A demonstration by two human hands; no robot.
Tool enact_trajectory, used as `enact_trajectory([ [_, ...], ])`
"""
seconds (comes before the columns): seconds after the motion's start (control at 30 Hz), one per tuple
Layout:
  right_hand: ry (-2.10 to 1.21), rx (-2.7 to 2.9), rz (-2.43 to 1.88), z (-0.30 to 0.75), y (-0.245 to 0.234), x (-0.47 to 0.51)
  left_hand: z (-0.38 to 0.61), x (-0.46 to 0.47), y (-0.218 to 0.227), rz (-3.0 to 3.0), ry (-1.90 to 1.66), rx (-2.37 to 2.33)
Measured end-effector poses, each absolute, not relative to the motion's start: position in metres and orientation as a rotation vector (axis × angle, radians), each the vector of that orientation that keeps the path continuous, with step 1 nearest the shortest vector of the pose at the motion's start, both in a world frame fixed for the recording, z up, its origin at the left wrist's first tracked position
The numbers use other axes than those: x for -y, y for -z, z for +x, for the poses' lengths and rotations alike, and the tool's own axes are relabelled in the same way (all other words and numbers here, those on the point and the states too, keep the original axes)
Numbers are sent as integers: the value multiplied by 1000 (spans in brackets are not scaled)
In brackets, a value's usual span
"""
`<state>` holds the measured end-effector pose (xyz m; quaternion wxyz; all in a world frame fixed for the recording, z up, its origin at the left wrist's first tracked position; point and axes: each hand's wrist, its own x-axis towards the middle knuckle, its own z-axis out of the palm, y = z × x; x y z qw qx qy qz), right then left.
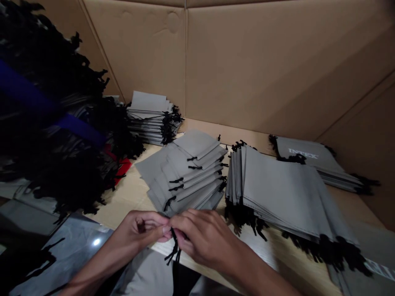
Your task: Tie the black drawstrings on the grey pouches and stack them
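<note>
My left hand [140, 230] and my right hand [202, 238] meet at the near edge of the wooden table [129, 193]. Both pinch the black drawstring [174, 248] of a grey pouch, whose cord ends dangle below my fingers. Just beyond my hands lies a fanned-out row of grey drawstring pouches [185, 172], overlapping one another with their black cords showing.
A thick stack of grey pouches [277, 193] lies to the right, and another with white lettering [314, 158] behind it. A further stack [151, 117] stands at the back left. A heap of black-corded pouches [55, 123] fills the left. Cardboard walls [247, 61] enclose the table.
</note>
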<state>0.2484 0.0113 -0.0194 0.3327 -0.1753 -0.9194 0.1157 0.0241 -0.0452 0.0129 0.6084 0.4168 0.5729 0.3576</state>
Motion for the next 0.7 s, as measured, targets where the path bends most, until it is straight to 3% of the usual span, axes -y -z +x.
enact_trajectory([
  [0.13,-344,2504,-454,249,18,-11,22,46,-10,945,-862,-1314],
  [0.7,83,2657,-504,242,18,-2,23,46,-1,898,-905,-1270],
])
